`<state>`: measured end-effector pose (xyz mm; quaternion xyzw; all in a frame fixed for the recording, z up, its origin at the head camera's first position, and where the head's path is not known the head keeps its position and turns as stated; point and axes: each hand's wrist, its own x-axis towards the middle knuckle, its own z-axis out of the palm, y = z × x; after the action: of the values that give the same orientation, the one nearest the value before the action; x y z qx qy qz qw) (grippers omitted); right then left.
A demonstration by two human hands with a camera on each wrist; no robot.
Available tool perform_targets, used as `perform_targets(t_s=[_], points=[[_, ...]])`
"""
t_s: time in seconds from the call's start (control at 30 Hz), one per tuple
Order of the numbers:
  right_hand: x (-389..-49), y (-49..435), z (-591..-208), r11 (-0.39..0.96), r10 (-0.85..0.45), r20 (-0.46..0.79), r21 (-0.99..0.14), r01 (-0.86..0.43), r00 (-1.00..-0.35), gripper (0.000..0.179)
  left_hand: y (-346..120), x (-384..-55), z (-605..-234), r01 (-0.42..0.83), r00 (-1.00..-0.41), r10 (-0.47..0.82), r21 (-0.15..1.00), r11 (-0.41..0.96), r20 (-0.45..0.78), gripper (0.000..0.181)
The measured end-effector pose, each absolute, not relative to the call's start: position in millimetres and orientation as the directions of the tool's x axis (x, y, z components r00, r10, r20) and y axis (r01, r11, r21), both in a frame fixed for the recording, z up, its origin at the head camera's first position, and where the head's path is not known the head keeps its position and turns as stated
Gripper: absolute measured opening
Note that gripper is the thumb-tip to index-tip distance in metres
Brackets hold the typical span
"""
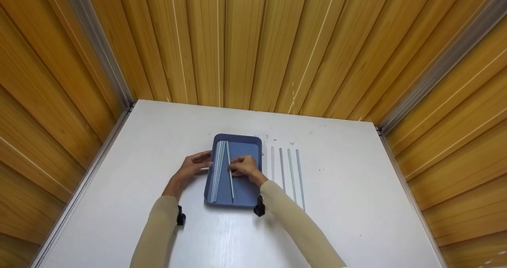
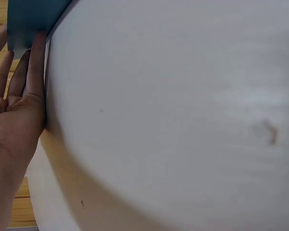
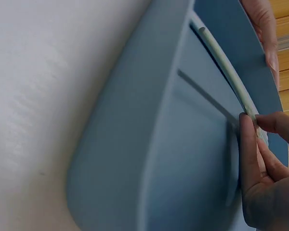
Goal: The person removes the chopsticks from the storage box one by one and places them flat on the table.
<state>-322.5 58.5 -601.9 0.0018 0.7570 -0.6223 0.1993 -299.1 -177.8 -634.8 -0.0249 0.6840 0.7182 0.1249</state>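
Note:
A blue tray lies on the white table, with several thin pale sticks side by side along its left wall. My right hand is over the tray and pinches one pale stick between thumb and fingers. In the right wrist view that stick slants above the tray floor and casts a shadow there. My left hand touches the tray's left wall from outside. Its fingers look extended against the blue wall in the left wrist view.
Right of the tray, several more thin sticks lie spaced apart on the white table; my right sleeve hides some of their near ends. Small dark specks dot the tabletop behind the tray. Wood-patterned panels stand around the table.

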Motion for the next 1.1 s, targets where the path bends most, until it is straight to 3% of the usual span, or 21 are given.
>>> perform_targets(t_s=[0.23,0.63,1.1], points=[[-324.0,63.1,-603.9,0.183,-0.274,-0.360,-0.930,0.320,-0.892,0.027,-178.4,-299.1,-635.2,-0.204,-0.967,0.168,0.977,-0.058,-0.192,0.062],[-321.6,69.5,-610.1,0.089,-0.348,-0.329,-0.944,0.319,-0.878,0.038,-183.4,-302.0,-640.7,-0.152,-0.971,0.193,0.988,-0.034,-0.143,0.064],[-319.2,78.1,-605.2,0.031,-0.462,-0.365,-0.917,0.397,-0.808,0.051,-180.1,-301.5,-637.8,-0.182,-0.967,0.183,0.983,-0.021,-0.175,0.063]])
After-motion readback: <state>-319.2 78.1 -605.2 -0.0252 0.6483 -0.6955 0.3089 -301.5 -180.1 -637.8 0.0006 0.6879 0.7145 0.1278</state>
